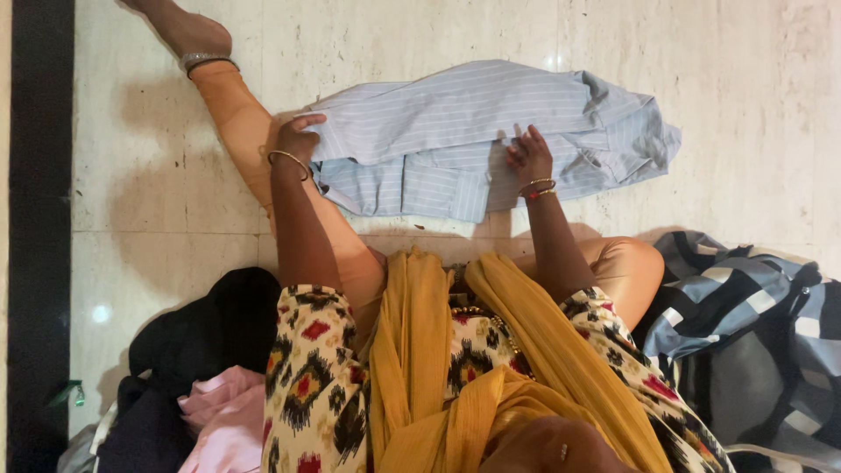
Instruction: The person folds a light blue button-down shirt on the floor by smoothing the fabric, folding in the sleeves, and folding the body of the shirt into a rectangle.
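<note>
Lying on the floor: a pale blue striped shirt (491,131), partly folded, spread across the cream marble floor (158,184) at about twelve o'clock from the person's lap, its collar end toward two o'clock.
Left hand: the left hand (296,137) sits at the shirt's ten o'clock edge, fingers curled closed around a fold of the striped cloth; a thin gold bangle (289,159) rings the wrist.
Right hand: the right hand (528,156) rests near the middle of the shirt, at about one o'clock from the lap, fingers bent and pressing down on the fabric; whether it pinches any cloth I cannot tell. Gold and red bangles (536,187) circle that wrist.
Shirt's lower edge: a folded panel hangs toward six o'clock, touching the person's orange-clad leg (236,114), which stretches out to eleven o'clock and ends in a silver anklet (203,60).
Lap: a mustard scarf (420,350) drapes over a cream tunic with red and black print (307,350).
At four o'clock: a dark blue and white checked garment (745,324) heaped just beside the bent knee.
At eight o'clock: a black cloth (219,324) piled over a pink garment (223,412).
At nine o'clock: a black strip (39,236) runs along the floor's edge.
</note>
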